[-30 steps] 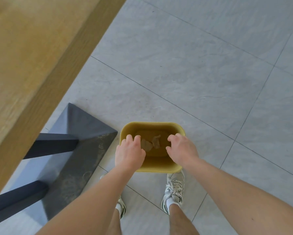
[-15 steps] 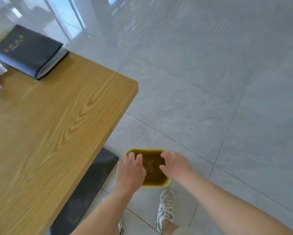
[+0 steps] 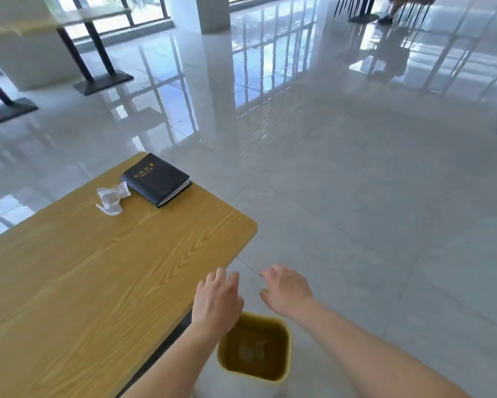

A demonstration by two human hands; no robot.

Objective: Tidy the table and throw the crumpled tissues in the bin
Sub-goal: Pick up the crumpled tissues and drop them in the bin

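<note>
head view, both hands (image 3: 253, 297) empty, fingers spread, crumpled tissue (image 3: 112, 197) on table (image 3: 97, 268), well apart

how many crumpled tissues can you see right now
3. One tissue lies on the table beside the black notebook; two more sit at the bottom of the bin. Others may be hidden.

Table (image 3: 97, 282): wood-grain top, yellow-brown, smooth, low satin sheen. Notebook (image 3: 156, 178): black cover, leather-like, matt, gilt lettering; paper page edges pale at the side. Crumpled tissue (image 3: 112, 198): thin white paper, creased, matt. Bin (image 3: 284, 366): plastic, mustard-yellow inside, smooth, dull; outer wall pale. Floor (image 3: 356, 225): large grey tiles, polished, highly glossy, mirror-like reflections farther off. Far table legs (image 3: 97, 53): dark, matt, metal-looking.
</note>
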